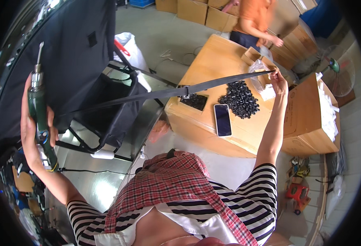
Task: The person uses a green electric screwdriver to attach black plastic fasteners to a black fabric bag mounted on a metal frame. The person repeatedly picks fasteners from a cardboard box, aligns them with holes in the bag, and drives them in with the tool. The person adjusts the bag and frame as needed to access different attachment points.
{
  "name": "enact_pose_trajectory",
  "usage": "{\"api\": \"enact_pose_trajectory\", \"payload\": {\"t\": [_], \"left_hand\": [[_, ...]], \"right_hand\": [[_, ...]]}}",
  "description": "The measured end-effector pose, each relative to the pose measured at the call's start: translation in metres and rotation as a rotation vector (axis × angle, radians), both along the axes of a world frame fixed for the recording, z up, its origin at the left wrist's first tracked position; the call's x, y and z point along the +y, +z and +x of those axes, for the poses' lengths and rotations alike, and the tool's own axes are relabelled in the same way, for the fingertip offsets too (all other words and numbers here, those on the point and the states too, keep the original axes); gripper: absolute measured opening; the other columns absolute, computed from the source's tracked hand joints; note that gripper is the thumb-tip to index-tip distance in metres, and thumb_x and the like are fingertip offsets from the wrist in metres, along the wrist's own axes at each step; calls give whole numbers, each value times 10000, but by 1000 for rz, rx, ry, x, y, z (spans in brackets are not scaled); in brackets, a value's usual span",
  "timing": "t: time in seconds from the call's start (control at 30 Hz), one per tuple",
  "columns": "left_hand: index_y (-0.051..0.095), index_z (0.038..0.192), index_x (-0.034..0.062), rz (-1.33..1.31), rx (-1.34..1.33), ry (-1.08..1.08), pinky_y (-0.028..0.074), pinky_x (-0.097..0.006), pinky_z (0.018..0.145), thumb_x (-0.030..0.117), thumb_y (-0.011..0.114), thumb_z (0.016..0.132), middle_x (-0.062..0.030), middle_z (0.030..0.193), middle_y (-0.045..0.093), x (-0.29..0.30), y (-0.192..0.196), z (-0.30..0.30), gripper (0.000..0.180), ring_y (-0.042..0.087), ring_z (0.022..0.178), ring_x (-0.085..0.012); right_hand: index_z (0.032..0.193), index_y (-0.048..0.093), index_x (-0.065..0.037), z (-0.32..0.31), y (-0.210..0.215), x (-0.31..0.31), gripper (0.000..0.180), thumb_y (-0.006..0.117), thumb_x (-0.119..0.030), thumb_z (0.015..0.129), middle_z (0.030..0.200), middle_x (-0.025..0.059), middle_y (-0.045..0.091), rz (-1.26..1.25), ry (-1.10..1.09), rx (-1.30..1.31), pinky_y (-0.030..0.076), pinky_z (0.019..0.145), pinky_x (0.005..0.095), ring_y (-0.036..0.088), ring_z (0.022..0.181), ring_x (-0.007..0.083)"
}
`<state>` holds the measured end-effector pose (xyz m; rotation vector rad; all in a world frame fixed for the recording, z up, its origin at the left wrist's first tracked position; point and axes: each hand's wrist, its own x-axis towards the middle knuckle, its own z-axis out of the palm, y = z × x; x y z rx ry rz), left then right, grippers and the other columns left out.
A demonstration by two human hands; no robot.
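Note:
My left hand [28, 127] is wrapped round a dark green electric screwdriver [38, 100], its bit pointing up and away from me. A black strap [225, 79] stretches across from the black fabric piece [74, 45] near that hand. Its far end is pinched in my right hand [279, 84], raised above the right side of a large cardboard box. A buckle [183, 91] sits partway along the strap. At the left, the fabric hangs on a black metal frame [125, 69] with a folded fabric seat or pouch [121, 115]. The strap's near end is hidden behind the screwdriver.
On the cardboard box [196, 135] lie a heap of small black plastic parts [239, 102], a phone [222, 119] and a small open carton [192, 101]. A person in orange [256, 20] stands behind it. A fan [336, 67] and a tall carton [305, 119] are at right.

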<state>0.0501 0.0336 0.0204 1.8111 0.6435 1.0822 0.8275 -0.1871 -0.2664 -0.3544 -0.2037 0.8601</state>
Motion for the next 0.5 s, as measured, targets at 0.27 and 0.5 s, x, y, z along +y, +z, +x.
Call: {"api": "enact_pose_trajectory", "payload": {"t": [0.27,0.5], "left_hand": [[170,1594,64,-31,-37,-49,411,-188,370,501,622,941,-61,688,492,6,-1,5,906,430,398,-69],[149,1598,78,-28,-11,-55,423,-196,376,513,617,943,-63,683,492,2,4,3,915,451,388,-78]], "right_hand": [[1192,544,133,79,-22,27,459,277,-230,1108,1012,232,657,-233,-247,192,557,810,434,636,882,332],[1176,534,122,94,-23,59,484,279,-285,1113,1060,251,662,-281,-264,243,583,896,467,671,956,356]]}}
